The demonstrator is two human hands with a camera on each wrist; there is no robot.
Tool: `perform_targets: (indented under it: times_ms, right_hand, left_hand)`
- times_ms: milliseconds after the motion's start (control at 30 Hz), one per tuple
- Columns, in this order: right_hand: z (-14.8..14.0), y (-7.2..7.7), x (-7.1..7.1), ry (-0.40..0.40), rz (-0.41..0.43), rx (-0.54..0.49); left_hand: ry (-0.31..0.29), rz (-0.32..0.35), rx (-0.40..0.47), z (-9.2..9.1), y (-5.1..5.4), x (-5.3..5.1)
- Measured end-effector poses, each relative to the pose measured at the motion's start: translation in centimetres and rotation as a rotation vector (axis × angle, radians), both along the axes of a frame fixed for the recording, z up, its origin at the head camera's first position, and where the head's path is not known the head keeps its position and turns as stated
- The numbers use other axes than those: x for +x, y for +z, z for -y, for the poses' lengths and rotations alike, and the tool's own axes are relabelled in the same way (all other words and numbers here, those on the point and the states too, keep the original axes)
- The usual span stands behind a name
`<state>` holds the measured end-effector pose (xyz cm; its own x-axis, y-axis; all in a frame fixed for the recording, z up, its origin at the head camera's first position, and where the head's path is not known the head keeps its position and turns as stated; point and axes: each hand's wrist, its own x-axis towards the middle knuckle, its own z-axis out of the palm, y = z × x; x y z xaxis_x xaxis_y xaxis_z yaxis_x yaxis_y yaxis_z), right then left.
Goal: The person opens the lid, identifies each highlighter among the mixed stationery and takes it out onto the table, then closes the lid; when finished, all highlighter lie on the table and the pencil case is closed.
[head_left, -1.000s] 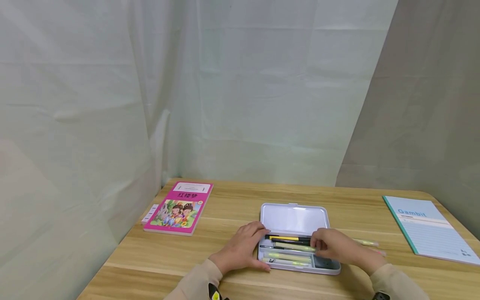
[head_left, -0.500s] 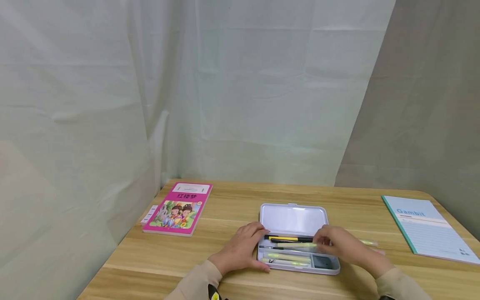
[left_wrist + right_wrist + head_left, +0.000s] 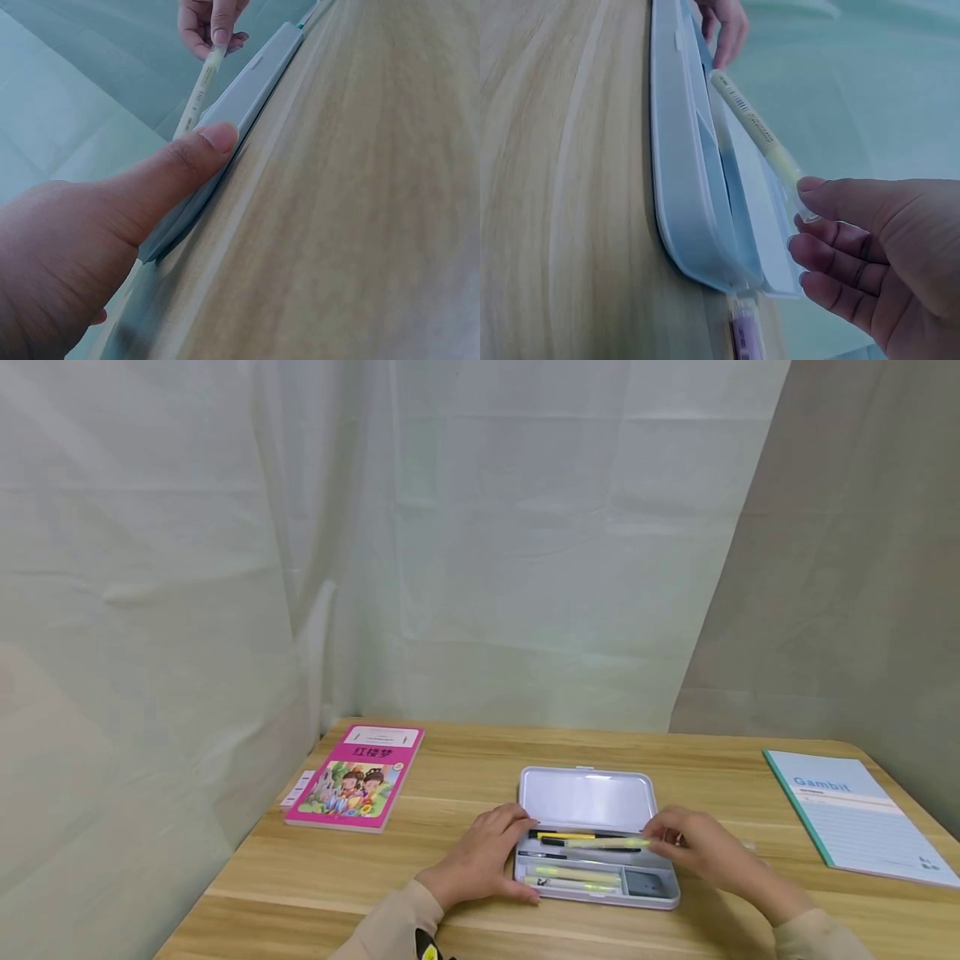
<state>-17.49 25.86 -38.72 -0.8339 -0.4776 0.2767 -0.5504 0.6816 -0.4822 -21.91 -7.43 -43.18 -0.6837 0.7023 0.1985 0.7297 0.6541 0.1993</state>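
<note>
An open white pencil case (image 3: 587, 799) lies on the table, with black and yellow pens (image 3: 543, 836), pale yellow markers (image 3: 576, 874) and a dark grey block (image 3: 645, 884) inside. My right hand (image 3: 705, 852) pinches one end of a pale yellow marker (image 3: 607, 843), raised above the case; the right wrist view shows this marker (image 3: 757, 131) slanting up from the case, its end between thumb and fingers. At the case's left edge rests my left hand (image 3: 483, 858), thumb at the near side and fingers at the far side, gripping it.
A pink book (image 3: 360, 777) lies at the table's left, over a white item (image 3: 297, 788). On the right is a Gambit notebook (image 3: 862, 818). Beside the case's right end, a purple-labelled marker (image 3: 746, 334) lies on the table.
My right hand has moved right and slightly up, lifting the pale yellow marker out from among the pens. My left hand has stayed at the case's left edge.
</note>
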Motion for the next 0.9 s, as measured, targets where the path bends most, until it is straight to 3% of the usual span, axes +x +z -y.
perform_targets:
  times_ms: [200, 900]
  right_hand:
    - [-1.0, -0.4, 0.4, -0.008, -0.128, -0.057]
    - [-4.0, -1.1, 1.8, -0.24, -0.181, -0.107]
  left_hand:
    - [-0.003, -0.003, 0.004, 0.1, 0.0, -0.1]
    - [-0.001, -0.014, 0.007, 0.1, 0.1, 0.0]
